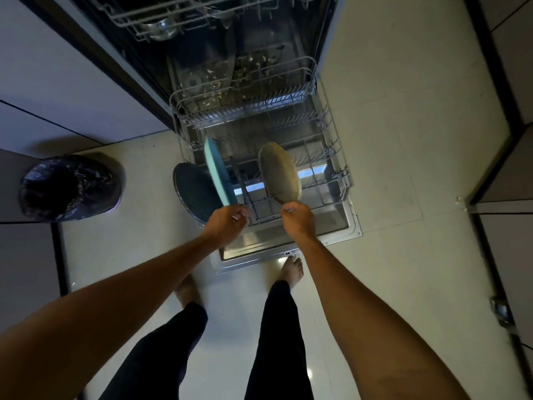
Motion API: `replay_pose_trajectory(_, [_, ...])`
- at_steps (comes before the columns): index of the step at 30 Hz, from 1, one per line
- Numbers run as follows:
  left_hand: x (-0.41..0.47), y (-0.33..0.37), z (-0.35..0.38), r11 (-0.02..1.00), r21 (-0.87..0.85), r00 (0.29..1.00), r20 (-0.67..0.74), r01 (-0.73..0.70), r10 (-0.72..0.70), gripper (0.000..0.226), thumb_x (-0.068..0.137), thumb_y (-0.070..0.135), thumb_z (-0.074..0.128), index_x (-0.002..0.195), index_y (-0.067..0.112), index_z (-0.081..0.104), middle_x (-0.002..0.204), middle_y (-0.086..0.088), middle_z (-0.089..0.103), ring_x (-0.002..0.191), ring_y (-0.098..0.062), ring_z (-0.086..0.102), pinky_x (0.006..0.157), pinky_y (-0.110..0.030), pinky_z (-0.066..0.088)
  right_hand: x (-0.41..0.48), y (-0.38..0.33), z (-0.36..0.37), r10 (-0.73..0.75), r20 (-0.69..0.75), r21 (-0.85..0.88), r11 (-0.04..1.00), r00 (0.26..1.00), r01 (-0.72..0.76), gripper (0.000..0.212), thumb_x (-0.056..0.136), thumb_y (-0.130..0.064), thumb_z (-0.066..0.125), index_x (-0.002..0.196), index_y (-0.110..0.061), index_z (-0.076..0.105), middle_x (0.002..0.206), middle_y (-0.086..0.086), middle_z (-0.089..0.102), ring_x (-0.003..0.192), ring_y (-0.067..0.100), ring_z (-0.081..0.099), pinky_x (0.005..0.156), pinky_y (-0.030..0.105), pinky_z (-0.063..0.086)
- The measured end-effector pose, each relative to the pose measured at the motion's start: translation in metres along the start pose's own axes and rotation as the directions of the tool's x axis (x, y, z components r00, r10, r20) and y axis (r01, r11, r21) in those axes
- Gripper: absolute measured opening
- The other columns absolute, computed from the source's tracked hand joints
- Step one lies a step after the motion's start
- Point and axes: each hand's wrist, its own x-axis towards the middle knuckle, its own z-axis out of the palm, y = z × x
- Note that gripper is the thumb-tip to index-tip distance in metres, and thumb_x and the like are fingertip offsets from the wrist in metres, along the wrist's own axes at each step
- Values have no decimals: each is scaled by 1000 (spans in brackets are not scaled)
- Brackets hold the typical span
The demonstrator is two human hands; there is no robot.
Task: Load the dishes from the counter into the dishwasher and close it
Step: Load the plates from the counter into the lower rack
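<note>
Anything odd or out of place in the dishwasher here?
Yes: food scraps litter the dishwasher floor behind the pulled-out lower rack, so the tub looks dirty. The rack itself looks straight and undamaged.

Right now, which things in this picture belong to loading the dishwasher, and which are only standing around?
For the job:
- left hand holding the light blue plate and dark blue plate
- right hand holding the tan plate
- lower rack, pulled out
- open dishwasher door
- upper rack

Only standing around:
- bin with dark bag
- floor

Three plates (pixel 279 172), two hands (pixel 227 222), one bin (pixel 69 187).
</note>
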Motion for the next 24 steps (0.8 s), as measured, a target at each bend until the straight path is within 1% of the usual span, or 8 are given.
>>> replay_pose_trajectory(5, [-34, -56, -69, 999, -33, 998, -60, -14, 12, 22, 91, 6, 58, 108, 11, 72, 102, -8, 72, 89, -19, 65, 84, -32, 51, -50, -54, 63, -93, 38, -142, 985, 995, 98, 18, 91, -19, 59, 97, -16, 75, 106, 10, 73, 100, 31, 65, 77, 28, 43])
replay_pose_trajectory(9, [-74, -116, -154, 999, -47, 991, -132, -16, 10, 32, 83, 26, 52, 106, 18, 73, 99, -6, 74, 91, -25, 69, 83, -36, 55, -91, -129, 128, -202, 67, -281, 936, 977, 213, 20, 91, -24, 59, 103, -23, 75, 113, 7, 73, 108, 33, 65, 87, 32, 50])
replay_pose_trajectory(13, [-104, -165, -226, 1000, -17, 982, -190, 7, -10, 26, 86, 17, 56, 105, 20, 73, 95, -5, 73, 89, -23, 69, 77, -28, 50, -120, -202, 165, -324, 161, -412, 836, 932, 362, 21, 90, -27, 57, 102, -29, 73, 106, 3, 74, 104, 30, 66, 89, 37, 54])
replay_pose_trajectory(14, [-126, -185, -270, 999, -41, 965, -262, 17, -27, 27, 84, 20, 55, 103, 22, 74, 93, -4, 74, 88, -22, 70, 77, -28, 51, -139, -246, 187, -389, 204, -435, 786, 899, 439, 20, 90, -28, 57, 101, -30, 73, 105, 3, 74, 102, 31, 67, 89, 38, 55])
replay_pose_trajectory(16, [-142, -201, -306, 997, -71, 944, -326, 30, -52, 26, 84, 19, 55, 101, 23, 75, 93, -3, 75, 84, -20, 70, 78, -30, 54, -156, -285, 200, -425, 229, -459, 746, 876, 482, 19, 89, -29, 58, 101, -31, 72, 104, 4, 74, 101, 30, 68, 88, 39, 55])
replay_pose_trajectory(19, [-173, -219, -384, 994, -101, 880, -469, 36, -79, 24, 88, 14, 57, 103, 23, 75, 93, 0, 75, 78, -16, 65, 73, -25, 47, -190, -370, 228, -536, 251, -493, 646, 806, 583, 19, 87, -31, 59, 101, -30, 72, 104, 3, 75, 101, 29, 68, 88, 36, 55])
replay_pose_trajectory(22, [-209, -238, -456, 981, -190, 780, -610, 26, -139, 23, 88, 12, 57, 97, 24, 75, 96, 3, 75, 87, -18, 68, 83, -31, 52, -229, -453, 256, -634, 307, -519, 514, 710, 683, 18, 86, -29, 57, 98, -28, 71, 99, 1, 75, 98, 27, 68, 85, 34, 55])
replay_pose_trajectory(24, [-222, -248, -496, 968, -250, 726, -664, 10, -179, 24, 87, 14, 57, 89, 32, 72, 92, 5, 75, 83, -16, 69, 83, -35, 56, -244, -502, 270, -689, 327, -532, 431, 647, 728, 20, 87, -27, 55, 100, -26, 71, 99, 1, 74, 97, 26, 67, 83, 33, 53])
